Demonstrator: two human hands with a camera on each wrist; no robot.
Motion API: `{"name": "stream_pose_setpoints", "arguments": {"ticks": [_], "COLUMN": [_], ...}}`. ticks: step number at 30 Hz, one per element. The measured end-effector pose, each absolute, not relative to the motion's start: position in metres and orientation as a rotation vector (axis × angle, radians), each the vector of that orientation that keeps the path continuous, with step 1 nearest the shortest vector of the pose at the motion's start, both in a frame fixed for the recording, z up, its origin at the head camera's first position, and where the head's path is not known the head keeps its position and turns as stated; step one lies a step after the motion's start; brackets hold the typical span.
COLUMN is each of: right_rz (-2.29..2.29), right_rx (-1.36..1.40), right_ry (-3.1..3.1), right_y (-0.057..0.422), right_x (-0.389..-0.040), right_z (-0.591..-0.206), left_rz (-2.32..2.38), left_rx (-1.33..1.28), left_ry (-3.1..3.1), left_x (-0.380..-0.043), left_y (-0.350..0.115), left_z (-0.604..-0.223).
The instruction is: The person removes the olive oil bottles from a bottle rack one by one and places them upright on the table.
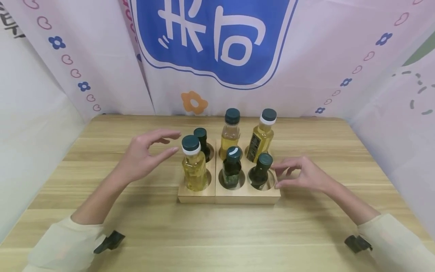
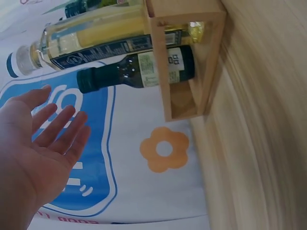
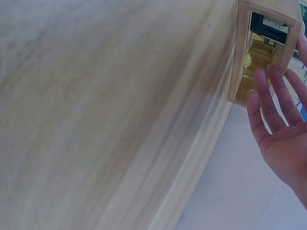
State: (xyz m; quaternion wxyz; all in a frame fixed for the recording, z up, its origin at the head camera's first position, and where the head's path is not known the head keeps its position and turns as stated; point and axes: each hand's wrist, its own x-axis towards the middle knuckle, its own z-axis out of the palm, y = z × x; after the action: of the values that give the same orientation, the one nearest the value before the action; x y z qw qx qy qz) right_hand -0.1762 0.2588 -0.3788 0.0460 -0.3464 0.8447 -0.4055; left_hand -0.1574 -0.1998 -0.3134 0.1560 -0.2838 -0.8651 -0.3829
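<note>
Your left grip (image 1: 144, 155), fingers relaxed and empty, hovers just beside the left rack (image 1: 197, 198); your right grip (image 1: 303, 175), likewise holding nothing, is at the outer edge of the right rack (image 1: 246, 199), contact hard to tell. Between your grips on the bench (image 1: 238, 234), three yellow bottles (image 1: 195, 172) and three dark bottles (image 1: 232, 170) stand in round holes (image 1: 270, 182), which probably keep them from toppling.

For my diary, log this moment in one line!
left fingers: empty; right fingers: beside pale rectangular wooden rack, touch unclear; six green-capped bottles: racked

Wood-grain table (image 1: 190, 234) before printed cloth (image 1: 170, 90)
</note>
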Motion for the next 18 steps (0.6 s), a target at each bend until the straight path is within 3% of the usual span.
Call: {"name": "stream_pose_setpoints", "arguments": {"ticks": [18], "right_rz": [-1.462], "right_rx": [-0.831], "right_ry": [2.41], "right_y": [0.257], "right_x": [-0.176], "right_z": [-0.388], "left_rz": [-1.599], "left_rx": [-0.849], "left_ry": [-2.319], "left_x": [-0.153], "left_y": [-0.174], "left_z": [-0.296]}}
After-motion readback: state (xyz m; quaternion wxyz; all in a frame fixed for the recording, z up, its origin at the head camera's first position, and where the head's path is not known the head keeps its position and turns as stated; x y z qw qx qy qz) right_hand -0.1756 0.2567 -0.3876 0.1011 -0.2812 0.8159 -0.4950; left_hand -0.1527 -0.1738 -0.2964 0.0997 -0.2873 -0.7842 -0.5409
